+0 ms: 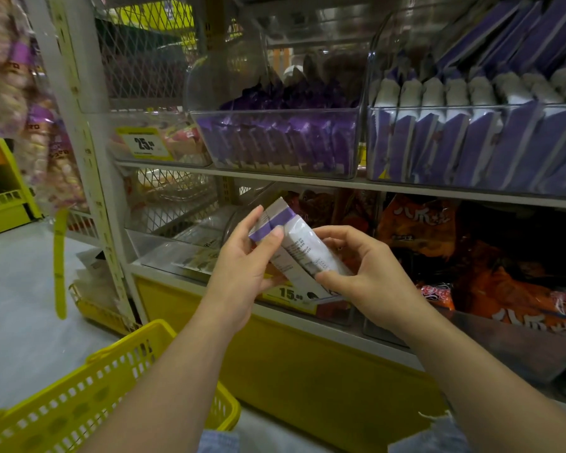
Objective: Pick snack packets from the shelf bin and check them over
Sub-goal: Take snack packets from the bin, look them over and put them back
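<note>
Purple-banded white snack packets (294, 243), two as far as could be told, sat pressed together at the centre of the frame, held up in front of the lower shelf. The left hand (245, 266) clasped them from the left, thumb laid across the purple band and fingers wrapped behind. The right hand (363, 273) pinched their lower end, thumb on the printed face and fingers curled around the far side.

Matching packets stood in rows in the clear shelf bin (471, 178) at the upper right, and a second clear bin (275, 165) just left of it held darker purple wrappers. Orange snack bags (438, 230) filled the lower right, behind the hands. A yellow shopping basket (105, 387) waited at the lower left, well apart from the packets.

Judging by the printed side turned toward the camera, the picking was done for this pair and the checking was in hand. The next move would likely call for turning the packets over or fanning them apart to see the remaining faces and seals, with one hand keeping a firm hold while the other shifted its pinch, so neither slipped free.
</note>
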A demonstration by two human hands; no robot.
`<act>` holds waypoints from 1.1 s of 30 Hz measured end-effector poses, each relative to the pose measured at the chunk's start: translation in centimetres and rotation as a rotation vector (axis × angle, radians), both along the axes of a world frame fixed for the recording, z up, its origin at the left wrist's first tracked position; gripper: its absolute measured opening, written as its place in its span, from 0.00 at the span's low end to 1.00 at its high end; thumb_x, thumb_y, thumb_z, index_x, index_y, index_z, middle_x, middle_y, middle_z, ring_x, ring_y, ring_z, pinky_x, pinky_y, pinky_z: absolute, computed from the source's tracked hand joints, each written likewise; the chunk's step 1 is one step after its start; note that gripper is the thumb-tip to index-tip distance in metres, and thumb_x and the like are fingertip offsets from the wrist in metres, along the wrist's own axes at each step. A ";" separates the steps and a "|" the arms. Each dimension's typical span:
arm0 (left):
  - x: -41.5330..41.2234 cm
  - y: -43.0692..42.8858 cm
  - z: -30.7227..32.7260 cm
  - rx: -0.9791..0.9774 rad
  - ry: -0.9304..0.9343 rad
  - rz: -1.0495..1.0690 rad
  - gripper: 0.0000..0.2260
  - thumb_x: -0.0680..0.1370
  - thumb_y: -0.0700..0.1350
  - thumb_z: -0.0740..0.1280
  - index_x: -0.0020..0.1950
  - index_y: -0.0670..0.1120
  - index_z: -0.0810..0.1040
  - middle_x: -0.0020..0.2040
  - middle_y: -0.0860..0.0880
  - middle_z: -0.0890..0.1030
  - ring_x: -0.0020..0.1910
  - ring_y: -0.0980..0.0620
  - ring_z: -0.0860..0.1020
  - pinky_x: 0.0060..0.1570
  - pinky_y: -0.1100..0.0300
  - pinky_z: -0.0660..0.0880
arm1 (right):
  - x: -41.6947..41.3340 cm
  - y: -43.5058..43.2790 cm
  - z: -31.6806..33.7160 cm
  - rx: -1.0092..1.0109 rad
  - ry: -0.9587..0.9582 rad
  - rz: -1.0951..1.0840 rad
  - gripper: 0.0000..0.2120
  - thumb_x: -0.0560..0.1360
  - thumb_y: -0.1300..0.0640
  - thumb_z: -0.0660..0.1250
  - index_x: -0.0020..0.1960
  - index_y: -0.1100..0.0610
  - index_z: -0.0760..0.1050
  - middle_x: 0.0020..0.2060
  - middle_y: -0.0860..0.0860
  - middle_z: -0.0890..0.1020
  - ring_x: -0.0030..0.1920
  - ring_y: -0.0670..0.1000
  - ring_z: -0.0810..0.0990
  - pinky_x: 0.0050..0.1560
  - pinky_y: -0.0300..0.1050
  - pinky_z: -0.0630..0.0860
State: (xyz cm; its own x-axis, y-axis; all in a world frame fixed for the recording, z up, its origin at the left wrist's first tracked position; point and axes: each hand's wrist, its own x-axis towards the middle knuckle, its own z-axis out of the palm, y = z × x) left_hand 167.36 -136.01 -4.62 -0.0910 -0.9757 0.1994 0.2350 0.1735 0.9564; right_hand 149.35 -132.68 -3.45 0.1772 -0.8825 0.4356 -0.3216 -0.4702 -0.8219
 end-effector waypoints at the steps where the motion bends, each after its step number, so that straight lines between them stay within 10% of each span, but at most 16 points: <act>1: 0.1 -0.1 0.0 0.013 0.001 0.017 0.24 0.75 0.49 0.70 0.71 0.57 0.70 0.55 0.51 0.83 0.54 0.51 0.82 0.44 0.49 0.82 | 0.0 0.1 0.0 -0.007 0.006 -0.003 0.24 0.72 0.65 0.72 0.54 0.36 0.75 0.52 0.41 0.77 0.53 0.37 0.76 0.46 0.35 0.79; 23: -0.1 -1.6 -1.2 -0.084 -0.073 0.094 0.31 0.77 0.39 0.68 0.77 0.50 0.61 0.52 0.59 0.84 0.52 0.57 0.83 0.41 0.57 0.81 | -0.3 -0.2 0.5 0.068 -0.208 0.084 0.25 0.70 0.67 0.74 0.58 0.43 0.78 0.54 0.45 0.83 0.51 0.45 0.83 0.45 0.40 0.81; 33: -1.4 -0.6 -1.3 -0.168 -0.212 0.002 0.46 0.66 0.44 0.73 0.77 0.63 0.51 0.63 0.67 0.72 0.65 0.60 0.74 0.61 0.50 0.77 | -0.3 0.0 1.1 0.161 -0.360 0.144 0.25 0.69 0.69 0.72 0.61 0.49 0.78 0.52 0.48 0.85 0.48 0.50 0.85 0.41 0.46 0.83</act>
